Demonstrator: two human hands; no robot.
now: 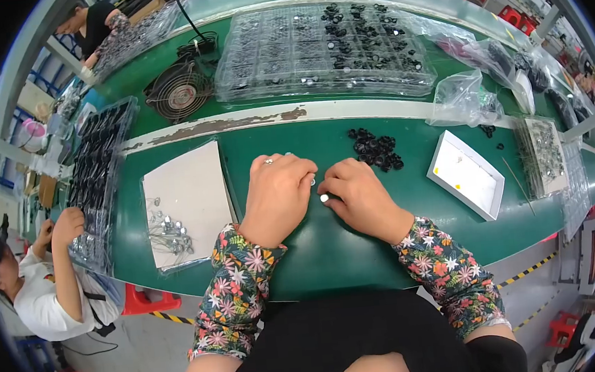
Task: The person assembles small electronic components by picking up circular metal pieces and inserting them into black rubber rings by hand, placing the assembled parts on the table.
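Close together over the green bench, my two hands face each other with their fingers curled. My left hand is closed in a pinch; a small pale bit shows at its fingertips, too little to name. Between the thumb and fingers of my right hand is a small round white-faced part. Just beyond the right hand lies a loose pile of small black ring-shaped parts. Beside my left hand, a beige board in clear plastic carries several small white-headed parts with thin wire leads.
A white open box stands at right, near a thin stick and a bagged board of small parts. Behind are stacked clear trays and a round fan. At left, a tray of black parts adjoins a seated co-worker.
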